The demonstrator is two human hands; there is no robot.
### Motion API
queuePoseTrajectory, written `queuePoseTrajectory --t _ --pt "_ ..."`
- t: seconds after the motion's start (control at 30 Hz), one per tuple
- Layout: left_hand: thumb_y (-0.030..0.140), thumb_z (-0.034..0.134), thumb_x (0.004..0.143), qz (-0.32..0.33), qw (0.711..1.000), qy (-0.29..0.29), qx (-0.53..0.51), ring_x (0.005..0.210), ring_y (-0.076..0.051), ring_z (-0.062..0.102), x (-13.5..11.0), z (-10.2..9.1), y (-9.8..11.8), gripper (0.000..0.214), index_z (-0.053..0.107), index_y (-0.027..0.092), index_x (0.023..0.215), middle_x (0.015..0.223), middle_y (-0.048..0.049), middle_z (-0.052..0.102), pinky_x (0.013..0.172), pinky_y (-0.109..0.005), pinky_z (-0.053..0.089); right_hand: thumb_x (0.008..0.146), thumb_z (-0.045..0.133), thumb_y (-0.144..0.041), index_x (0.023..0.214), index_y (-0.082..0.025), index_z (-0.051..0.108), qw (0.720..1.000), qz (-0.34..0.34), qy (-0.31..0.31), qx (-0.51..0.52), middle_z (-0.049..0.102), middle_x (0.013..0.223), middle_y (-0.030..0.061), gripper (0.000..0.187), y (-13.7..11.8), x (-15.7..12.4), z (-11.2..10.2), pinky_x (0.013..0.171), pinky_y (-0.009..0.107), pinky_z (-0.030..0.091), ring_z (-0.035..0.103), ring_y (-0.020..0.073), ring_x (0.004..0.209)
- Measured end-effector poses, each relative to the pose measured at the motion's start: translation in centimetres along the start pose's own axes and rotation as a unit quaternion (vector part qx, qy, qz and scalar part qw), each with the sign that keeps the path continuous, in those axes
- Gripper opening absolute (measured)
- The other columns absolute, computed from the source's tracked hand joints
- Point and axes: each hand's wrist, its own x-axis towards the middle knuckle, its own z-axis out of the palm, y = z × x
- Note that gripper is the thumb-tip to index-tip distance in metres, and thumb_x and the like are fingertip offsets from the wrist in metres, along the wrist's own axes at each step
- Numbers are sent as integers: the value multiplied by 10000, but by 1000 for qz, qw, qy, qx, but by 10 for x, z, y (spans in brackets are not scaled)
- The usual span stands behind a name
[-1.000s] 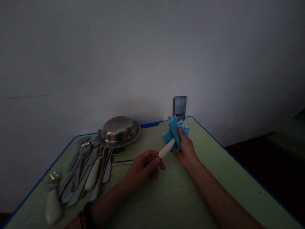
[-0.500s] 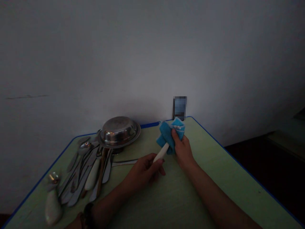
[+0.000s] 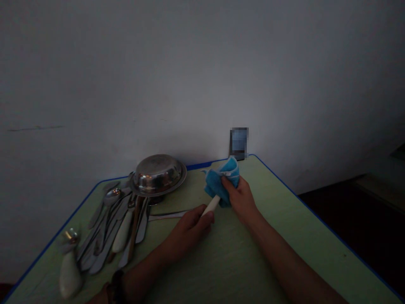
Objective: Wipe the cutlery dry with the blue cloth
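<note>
My left hand (image 3: 191,226) is closed on the pale handle of a utensil (image 3: 211,205), which slants up and to the right. The utensil's far end is hidden inside a blue cloth (image 3: 218,181), so its kind does not show. My right hand (image 3: 242,198) grips this cloth around the utensil, thumb on top. Beyond my left hand, a flat metal piece of cutlery (image 3: 167,215) lies on the table and runs partly behind the fingers.
Left on the green table (image 3: 268,240) lies a pile of cutlery (image 3: 107,228) with several spoons and knives. An upturned metal bowl (image 3: 160,171) stands behind it. One thick white-handled utensil (image 3: 69,274) lies front left. A phone-like device (image 3: 238,143) leans against the wall.
The cloth and my right hand have shifted slightly left and down along the utensil. My left hand has moved a little left, still on the handle. The cloth's folds look different.
</note>
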Motion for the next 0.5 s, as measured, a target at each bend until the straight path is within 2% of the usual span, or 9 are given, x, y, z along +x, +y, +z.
queuePoseTrajectory --t 0.13,0.27,0.4,0.5 --pt "447 398 839 8 1000 -6 19 528 -95 366 0 0 -2 305 489 176 732 595 54 398 482 -199 291 748 524 -435 587 -175 542 992 -47 30 -112 503 516 -31 307 -3 1 -3 475 214 317 424 105 485" --pt "444 388 846 16 1000 -6 26 541 -97 369 -2 0 -2 309 487 177 727 603 51 399 492 -199 297 775 487 -430 463 -185 463 976 -76 46 -198 415 431 -31 397 -4 3 -7 441 231 232 353 100 429" --pt "457 389 843 11 1000 -22 9 526 -94 364 -3 -1 -2 325 477 173 712 582 54 398 486 -198 294 757 510 -435 472 -186 492 982 -63 26 -177 440 436 -28 379 -1 6 -10 446 227 250 376 106 440" --pt "461 391 843 6 1000 -24 -12 503 -88 348 -2 -1 -3 336 466 170 693 561 56 395 472 -196 280 740 531 -424 608 -177 578 994 -33 -29 -103 546 556 -17 284 4 7 -11 495 216 336 462 123 528"
